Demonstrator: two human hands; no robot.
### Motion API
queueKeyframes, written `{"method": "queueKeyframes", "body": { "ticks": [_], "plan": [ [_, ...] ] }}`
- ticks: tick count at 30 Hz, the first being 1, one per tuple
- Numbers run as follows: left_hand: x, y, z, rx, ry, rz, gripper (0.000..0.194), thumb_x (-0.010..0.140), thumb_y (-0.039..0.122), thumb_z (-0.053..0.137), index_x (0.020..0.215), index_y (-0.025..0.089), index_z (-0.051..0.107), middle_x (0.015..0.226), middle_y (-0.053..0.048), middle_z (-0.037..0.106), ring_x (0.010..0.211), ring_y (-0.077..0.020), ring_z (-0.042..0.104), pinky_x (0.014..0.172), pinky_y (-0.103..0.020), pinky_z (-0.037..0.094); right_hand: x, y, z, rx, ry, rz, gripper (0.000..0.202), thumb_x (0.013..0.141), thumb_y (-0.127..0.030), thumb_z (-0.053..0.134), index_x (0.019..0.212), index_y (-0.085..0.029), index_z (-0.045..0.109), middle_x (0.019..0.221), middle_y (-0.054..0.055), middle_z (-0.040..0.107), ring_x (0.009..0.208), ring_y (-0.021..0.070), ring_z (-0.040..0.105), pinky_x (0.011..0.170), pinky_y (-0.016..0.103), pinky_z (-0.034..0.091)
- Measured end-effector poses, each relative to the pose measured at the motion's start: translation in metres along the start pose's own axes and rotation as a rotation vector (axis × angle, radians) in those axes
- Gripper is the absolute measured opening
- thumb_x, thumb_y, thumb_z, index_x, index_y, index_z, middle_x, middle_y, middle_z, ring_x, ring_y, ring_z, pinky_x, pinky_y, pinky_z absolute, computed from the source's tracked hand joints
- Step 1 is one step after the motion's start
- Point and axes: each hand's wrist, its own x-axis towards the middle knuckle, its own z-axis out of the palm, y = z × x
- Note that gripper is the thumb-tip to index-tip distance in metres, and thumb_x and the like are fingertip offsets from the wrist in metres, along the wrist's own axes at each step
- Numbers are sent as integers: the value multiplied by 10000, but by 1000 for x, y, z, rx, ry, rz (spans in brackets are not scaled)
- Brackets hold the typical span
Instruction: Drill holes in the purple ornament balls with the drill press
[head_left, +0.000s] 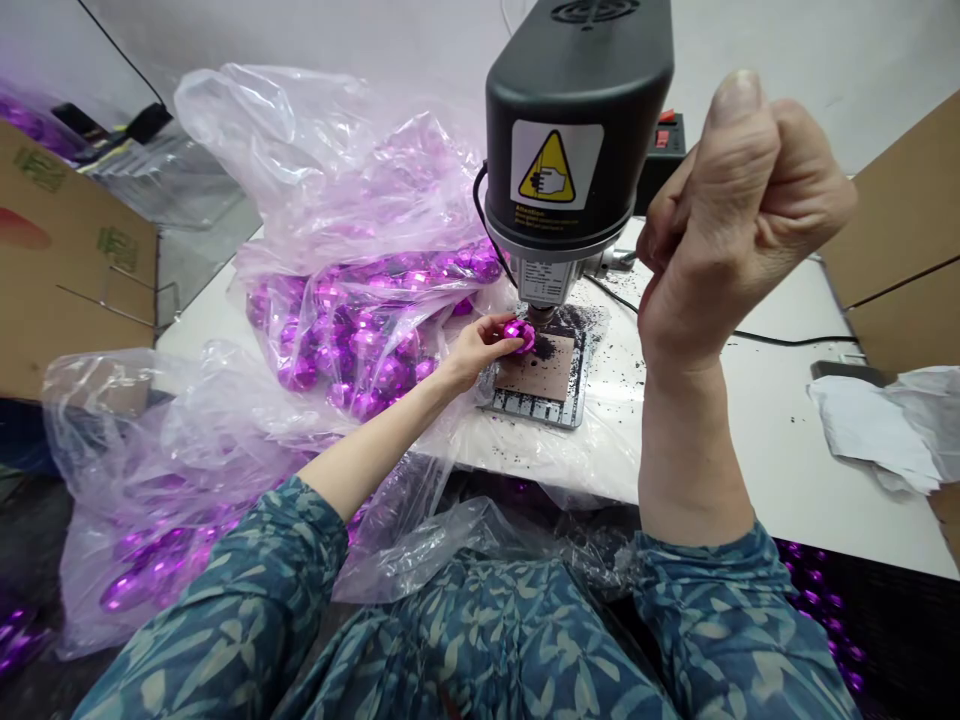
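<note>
Pinching a purple ball (519,336), the fingers of the left hand (477,350) are nearly closed, thumb near and fingertips far, gripping its left side. The ball is round, glossy and faceted like cut glass, its small flat faces flashing from deep violet to pale pink. It sits just below the black machine head (577,120), over the far left part of a flat, light-brown board (531,380); whether it touches the board I cannot tell. Dark, crumbly flecks (551,347) litter the board, the slotted grey metal base (544,410) under it and the smooth white table (795,450). To the right, the right hand (742,215) is raised with its fingers curled into a tight fist; I cannot tell whether anything is inside. On the left, thin, crinkled translucent plastic (277,130) drapes over more faceted purple balls (360,345)
</note>
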Motion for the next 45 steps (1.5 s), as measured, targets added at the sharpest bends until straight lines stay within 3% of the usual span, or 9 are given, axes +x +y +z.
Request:
{"method": "queueKeyframes", "body": {
  "ticks": [6,17,21,27,32,35,40,45],
  "plan": [
    [-6,6,0,91,-122,38,672,706,346,981,1291,149,713,1197,-130,793,991,-222,758,928,-400,629,1,-2,2,-46,22,-2,695,860,-846,492,572,-254,269,457,-65,291,401,76,221,461,323,230],
    [-10,17,6,659,-195,390,483,785,166,887,1233,174,704,1249,-119,726,1166,-280,697,1044,-459,583,-2,-5,2,3,19,10,670,843,-813,537,576,-250,291,464,-75,292,412,70,224,478,322,237],
    [-14,21,14,749,-200,434,445,796,152,860,1207,173,690,1238,-121,699,1195,-305,667,1077,-494,553,-2,-5,2,24,14,25,635,852,-763,584,575,-258,318,469,-78,306,406,68,232,476,326,259],
    [-18,-3,27,467,-160,361,477,897,343,837,1295,191,623,1333,-140,668,1236,-279,673,1080,-439,553,-2,-2,0,29,3,-23,671,870,-786,570,572,-250,296,449,-75,269,391,71,210,456,324,239],
    [-19,-25,30,212,-88,261,636,843,461,890,1305,198,542,1293,-134,683,1183,-265,707,1034,-420,583,-4,-7,-1,-48,-30,63,670,861,-838,477,604,-262,250,497,-59,271,450,88,241,526,332,275],
    [-20,-29,31,160,-97,238,649,831,498,901,1293,207,549,1257,-121,700,1158,-261,719,1022,-422,590,-8,-11,-3,-99,-28,95,684,858,-876,434,617,-270,230,529,-50,246,478,101,252,538,344,289],
    [-20,-30,33,128,-78,259,653,817,532,910,1275,217,567,1275,-114,699,1186,-261,710,1070,-442,574,-24,-15,-12,-185,24,61,673,940,-709,614,573,-244,294,488,-47,296,451,96,285,520,350,239],
    [-22,-30,33,109,-82,277,630,832,529,898,1274,219,573,1301,-125,692,1213,-266,702,1088,-448,567,-44,-6,-21,-235,86,53,706,973,-697,590,582,-244,216,481,-46,219,418,90,232,467,338,235]
  ]
}}
